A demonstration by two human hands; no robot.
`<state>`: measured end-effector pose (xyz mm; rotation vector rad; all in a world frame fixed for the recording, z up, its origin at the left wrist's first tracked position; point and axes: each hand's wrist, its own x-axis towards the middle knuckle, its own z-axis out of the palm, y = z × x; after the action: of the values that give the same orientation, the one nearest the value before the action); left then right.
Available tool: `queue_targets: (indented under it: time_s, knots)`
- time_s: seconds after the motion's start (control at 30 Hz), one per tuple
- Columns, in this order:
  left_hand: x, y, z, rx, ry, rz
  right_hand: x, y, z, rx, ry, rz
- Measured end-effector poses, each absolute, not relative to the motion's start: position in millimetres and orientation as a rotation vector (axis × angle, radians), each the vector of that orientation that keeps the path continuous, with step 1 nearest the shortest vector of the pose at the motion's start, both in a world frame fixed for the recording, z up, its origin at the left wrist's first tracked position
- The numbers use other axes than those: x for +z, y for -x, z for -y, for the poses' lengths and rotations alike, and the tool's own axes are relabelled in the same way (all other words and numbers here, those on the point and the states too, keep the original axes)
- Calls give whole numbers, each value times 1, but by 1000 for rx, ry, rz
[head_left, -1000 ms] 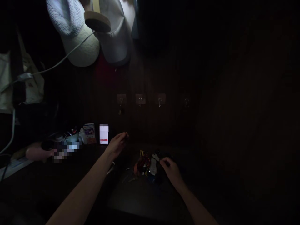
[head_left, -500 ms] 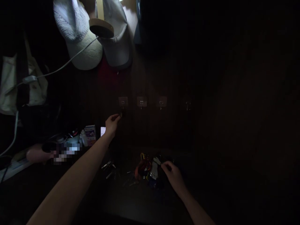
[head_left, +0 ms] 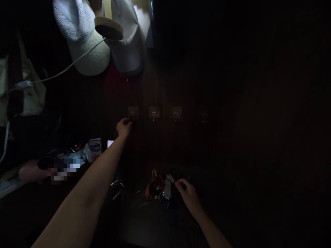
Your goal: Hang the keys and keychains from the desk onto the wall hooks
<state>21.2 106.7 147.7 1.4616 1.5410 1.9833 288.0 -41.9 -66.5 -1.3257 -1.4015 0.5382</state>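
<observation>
My left hand [head_left: 124, 126] is raised to the dark wall, fingers pinched just below the leftmost small metal hook [head_left: 133, 113] on its clear adhesive pad. Whatever sits between those fingertips is too dark and small to name. Lower down, my right hand [head_left: 188, 193] has thumb and forefinger together at the edge of a jumbled pile. A pale grey object [head_left: 167, 189] lies there, its upper end close to these fingertips; whether they grip it is unclear. Orange-red straps [head_left: 148, 192] and a yellow loop [head_left: 154, 173] are in the same pile.
Further hooks line the wall, including a middle one [head_left: 153, 113] and another [head_left: 176, 113]. Keys or similar metal pieces [head_left: 117, 187] lie left of the pile. Above hang a white cap [head_left: 89, 57] and a grey cap [head_left: 126, 55]. A lit phone [head_left: 110, 143] and box [head_left: 95, 147] stand left.
My left hand has moved up, closer to the leftmost hook. My right hand stays by the pile, and the whole view has shifted slightly.
</observation>
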Motion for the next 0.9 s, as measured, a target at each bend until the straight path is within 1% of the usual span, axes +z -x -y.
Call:
queue_targets:
  time_s: [0.17, 0.33, 0.63, 0.8, 0.9]
  knots:
    - [138, -20, -105, 1943, -1443, -1584, -65, -287, 43, 534, 1328, 1381]
    - [117, -26, -100, 1932, -1385, -1521, -60, -285, 46, 565, 1308, 1379]
    - [51, -45, -75, 1830, -1247, -1298, -62, -285, 42, 665, 1303, 1313]
    - [13, -68, -41, 1695, -1231, -1181, -64, -284, 41, 673, 1272, 1287]
    - [-4, -84, -19, 1541, -1311, -1112, -62, -283, 41, 680, 1265, 1271]
